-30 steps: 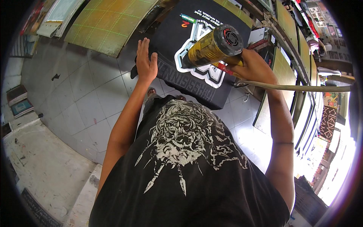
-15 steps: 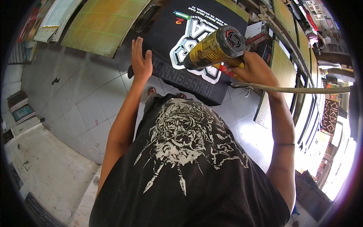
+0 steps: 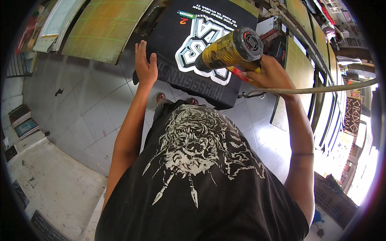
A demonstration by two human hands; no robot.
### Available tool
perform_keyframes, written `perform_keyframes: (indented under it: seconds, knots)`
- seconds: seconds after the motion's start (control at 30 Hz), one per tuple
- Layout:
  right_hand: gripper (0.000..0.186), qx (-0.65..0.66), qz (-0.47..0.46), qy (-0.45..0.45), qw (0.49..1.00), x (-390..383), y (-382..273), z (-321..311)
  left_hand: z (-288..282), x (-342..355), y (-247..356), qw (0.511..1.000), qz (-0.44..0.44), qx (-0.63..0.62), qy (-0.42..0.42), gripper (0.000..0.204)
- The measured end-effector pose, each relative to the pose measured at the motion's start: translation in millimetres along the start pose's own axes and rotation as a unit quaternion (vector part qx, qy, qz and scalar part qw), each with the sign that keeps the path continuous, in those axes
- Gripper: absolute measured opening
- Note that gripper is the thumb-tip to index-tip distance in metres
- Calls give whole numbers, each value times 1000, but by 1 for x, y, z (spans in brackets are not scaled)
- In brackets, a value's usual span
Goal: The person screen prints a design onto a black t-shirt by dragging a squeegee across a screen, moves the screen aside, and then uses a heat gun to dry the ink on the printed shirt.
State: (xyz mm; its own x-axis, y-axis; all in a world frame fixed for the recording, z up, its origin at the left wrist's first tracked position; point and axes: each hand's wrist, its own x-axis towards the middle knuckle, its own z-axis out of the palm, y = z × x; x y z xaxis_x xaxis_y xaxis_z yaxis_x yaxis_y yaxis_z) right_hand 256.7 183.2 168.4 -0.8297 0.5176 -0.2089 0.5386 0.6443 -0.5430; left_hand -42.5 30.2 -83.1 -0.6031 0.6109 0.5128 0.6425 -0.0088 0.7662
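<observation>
A yellow and black heat gun (image 3: 231,50) is gripped by its handle in my right hand (image 3: 271,74). Its dark nozzle points left and down, just above a black printed fabric (image 3: 165,48) laid flat over a board. Large white and pale blue lettering (image 3: 189,52) covers the fabric's middle, partly hidden behind the heat gun. Beside the fabric's left edge is my left hand (image 3: 145,66), empty, fingers stretched up and thumb apart; whether it touches the edge is unclear. From the handle a pale cord (image 3: 321,89) runs off to the right.
Yellow-green boards with grid lines (image 3: 102,30) stand at the upper left, and more boards (image 3: 297,68) line a metal rack (image 3: 295,24) on the right. Grey floor tiles (image 3: 92,104) lie below. A white ledge (image 3: 52,176) with books (image 3: 26,126) is at the left.
The view has shifted slightly, so the fabric sits a little further left. The heat gun stays over the lettering in my right hand, its nozzle now further right along the print.
</observation>
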Motion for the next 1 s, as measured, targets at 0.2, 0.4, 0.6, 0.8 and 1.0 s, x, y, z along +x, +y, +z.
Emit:
perform_keyframes:
  seconds: [0.2, 0.4, 0.6, 0.8, 1.0]
  knots:
    - [39, -23, 5, 0, 1000, -1, -9, 1, -1, 0, -2, 1000, 7, 21, -4, 63]
    - [39, -37, 28, -7, 999, -3, -7, 2, 0, -1, -4, 1000, 10, 15, 2, 63]
    - [39, -53, 44, -3, 998, -10, -13, 1, 1, -1, -4, 1000, 12, 11, 0, 62]
    - [39, -54, 55, 13, 997, -17, -7, 1, -1, 0, -4, 1000, 16, 13, -6, 63]
    - [35, -46, 73, 21, 996, -23, -1, -1, 1, -1, 0, 1000, 3, -14, -7, 63]
